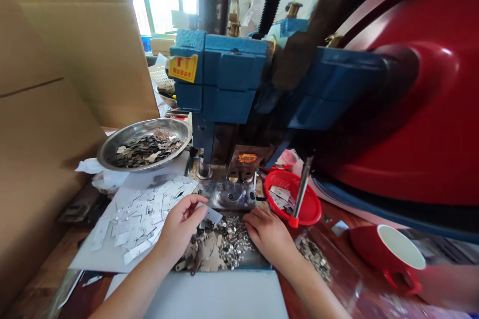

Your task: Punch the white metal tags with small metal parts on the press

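At a press (224, 72), we are apparently loading a plate (213, 215), left hand (184, 224) pinching it, right hand (269, 234) grip unclear. Seating is likely needing alignment.

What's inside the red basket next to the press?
Pale, flat metal-looking pieces lie piled in the red basket. The floor beneath them is covered, and the metal rod crossing in front hides a strip of the inside, so I can't tell what lies there.
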`<state>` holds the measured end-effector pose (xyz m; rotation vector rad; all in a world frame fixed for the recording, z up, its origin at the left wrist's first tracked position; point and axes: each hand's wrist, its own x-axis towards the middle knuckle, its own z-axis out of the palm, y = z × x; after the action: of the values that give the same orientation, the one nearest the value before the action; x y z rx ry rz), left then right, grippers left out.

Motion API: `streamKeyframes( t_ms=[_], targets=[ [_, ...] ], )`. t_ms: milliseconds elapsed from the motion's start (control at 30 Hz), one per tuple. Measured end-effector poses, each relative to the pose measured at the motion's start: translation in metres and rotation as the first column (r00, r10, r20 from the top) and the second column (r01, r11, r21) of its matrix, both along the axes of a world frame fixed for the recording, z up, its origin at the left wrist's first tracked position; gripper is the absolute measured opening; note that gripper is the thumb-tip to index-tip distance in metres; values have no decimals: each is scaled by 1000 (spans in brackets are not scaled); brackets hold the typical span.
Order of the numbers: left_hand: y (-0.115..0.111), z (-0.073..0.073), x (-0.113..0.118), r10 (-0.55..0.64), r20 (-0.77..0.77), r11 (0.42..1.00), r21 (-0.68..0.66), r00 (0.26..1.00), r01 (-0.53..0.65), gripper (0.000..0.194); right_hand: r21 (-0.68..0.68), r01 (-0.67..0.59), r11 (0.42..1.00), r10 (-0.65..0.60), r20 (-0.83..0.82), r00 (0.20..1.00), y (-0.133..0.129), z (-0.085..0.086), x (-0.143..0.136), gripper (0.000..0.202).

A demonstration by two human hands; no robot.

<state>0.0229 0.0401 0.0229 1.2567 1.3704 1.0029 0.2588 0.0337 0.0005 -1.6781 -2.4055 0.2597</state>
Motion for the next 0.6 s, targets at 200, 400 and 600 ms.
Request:
streamKeyframes(
  t_ms=[200,400,600],
  targets=[
    [-3,-4,-2,18,-21,999,45,1000,-17,25,25,-89,996,88,44,995,1,4,0,21],
    [-4,-4,-4,49,0,997,67,999,-49,25,62,-79,995,75,70,995,1,3,1,14],
    [-6,-8,-5,49,-7,996,73,999,-48,24,59,43,997,-43,7,999,-3,-1,14,23]
  ],
)
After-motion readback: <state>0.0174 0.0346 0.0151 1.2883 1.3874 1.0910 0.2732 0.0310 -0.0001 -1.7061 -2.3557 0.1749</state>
